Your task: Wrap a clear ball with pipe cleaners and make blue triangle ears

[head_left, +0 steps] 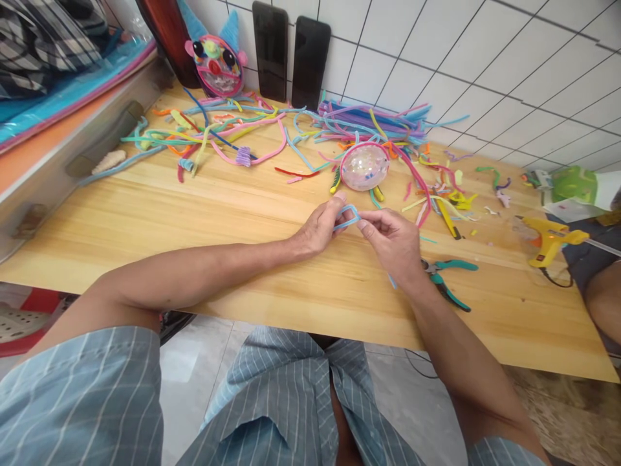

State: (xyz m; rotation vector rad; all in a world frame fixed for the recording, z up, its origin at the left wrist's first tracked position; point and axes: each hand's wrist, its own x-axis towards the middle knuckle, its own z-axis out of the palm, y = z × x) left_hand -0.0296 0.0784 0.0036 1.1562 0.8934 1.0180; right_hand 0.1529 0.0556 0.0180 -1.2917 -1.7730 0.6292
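Between my two hands is a light blue pipe cleaner [350,210], bent into a narrow angular loop. My left hand [320,223] is closed on one side of the loop, thumb on top. My right hand [392,241] pinches the loop's other end between thumb and fingers; a blue tail shows below that hand. Just beyond my hands rests a clear round ball [365,167] with a pink rim and bits of colour inside. Teal-handled pliers [449,281] lie by my right wrist, partly hidden by it.
Loose pipe cleaners [262,139] and a thick bundle [373,122] lie along the wall. Two phones [310,61] lean there beside a decorated face figure [218,65]. A yellow glue gun [553,239] and yellow cutter [447,217] are at right. A plastic bin [87,149] borders the left.
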